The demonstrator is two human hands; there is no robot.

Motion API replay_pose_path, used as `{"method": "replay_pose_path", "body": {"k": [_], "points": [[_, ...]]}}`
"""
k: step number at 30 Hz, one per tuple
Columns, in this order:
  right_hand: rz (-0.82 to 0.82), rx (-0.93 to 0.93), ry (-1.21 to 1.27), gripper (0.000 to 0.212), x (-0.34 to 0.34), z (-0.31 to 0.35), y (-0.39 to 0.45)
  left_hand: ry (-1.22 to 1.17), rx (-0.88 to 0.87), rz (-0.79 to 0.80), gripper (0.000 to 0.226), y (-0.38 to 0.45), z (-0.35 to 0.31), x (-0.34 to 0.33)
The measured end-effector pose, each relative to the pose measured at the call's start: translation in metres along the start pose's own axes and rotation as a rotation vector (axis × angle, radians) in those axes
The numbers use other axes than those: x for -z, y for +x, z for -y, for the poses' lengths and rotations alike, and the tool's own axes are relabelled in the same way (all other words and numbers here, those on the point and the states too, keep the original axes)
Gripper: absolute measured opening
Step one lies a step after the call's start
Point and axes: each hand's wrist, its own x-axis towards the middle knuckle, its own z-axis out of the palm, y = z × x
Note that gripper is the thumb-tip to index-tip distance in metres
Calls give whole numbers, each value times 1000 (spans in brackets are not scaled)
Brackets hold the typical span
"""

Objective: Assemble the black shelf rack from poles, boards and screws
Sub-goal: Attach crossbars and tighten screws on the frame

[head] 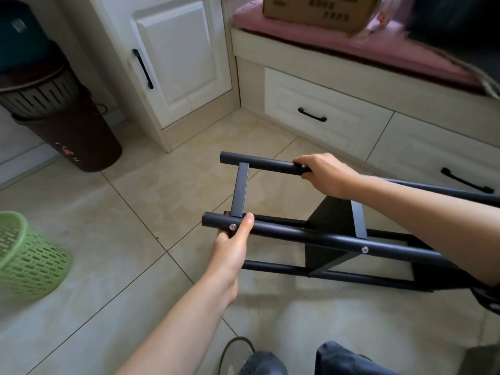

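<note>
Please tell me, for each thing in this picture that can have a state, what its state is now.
shelf rack: lying on its side, poles joined, boards mounted
near screw: seated in pole
left hand: grips near pole
right hand: grips far pole
cabinet door: closed
drawers: closed
cardboard box: closed, as far as visible
green basket: tilted

Green basket [27,255], brown bin [70,131], cardboard box [316,12], pink cushion [351,47]

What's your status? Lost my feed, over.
Left hand grips near pole; right hand grips far pole. Shelf rack on its side, crossbar screwed in. Green basket well clear.
</note>
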Motion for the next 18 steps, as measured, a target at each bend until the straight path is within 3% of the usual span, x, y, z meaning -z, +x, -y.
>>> {"method": "replay_pose_path", "body": {"k": [6,15,18], "points": [[-157,-34,131,32,53,5,-6,47,-160,4,57,-13,-63,-6],[-375,-132,275,35,121,3,-43,133,-431,89,45,-64,-148,-31],[-438,-160,336,33,135,-2,-64,191,-560,129,58,-84,-167,-46]]}}
